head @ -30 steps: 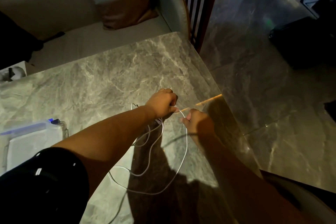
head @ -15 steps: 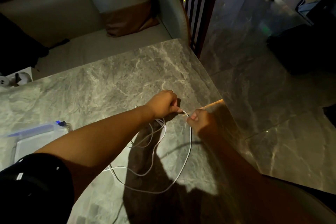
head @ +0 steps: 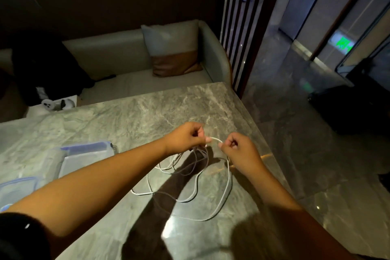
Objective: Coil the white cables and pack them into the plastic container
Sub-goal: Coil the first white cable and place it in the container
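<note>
A white cable (head: 226,188) lies in loose loops on the grey marble table (head: 126,124). My left hand (head: 185,138) pinches one part of it, and my right hand (head: 237,150) pinches it a short way to the right. A small arc of cable spans between the two hands, just above the table. The rest hangs down from both hands and spreads toward me. A clear plastic container (head: 84,159) with blue trim sits at the left, apart from the cable. Its lid (head: 16,186) lies nearer to me.
The table's right edge (head: 272,154) runs close beside my right hand, with polished floor beyond. A grey sofa (head: 130,57) with a cushion (head: 173,50) stands behind the table. A white box (head: 57,104) rests at the table's far left.
The view has tilted up, showing more sofa and wall. My hands have drawn slightly apart, with a short arc of cable now between them. The loops have shifted on the table.
</note>
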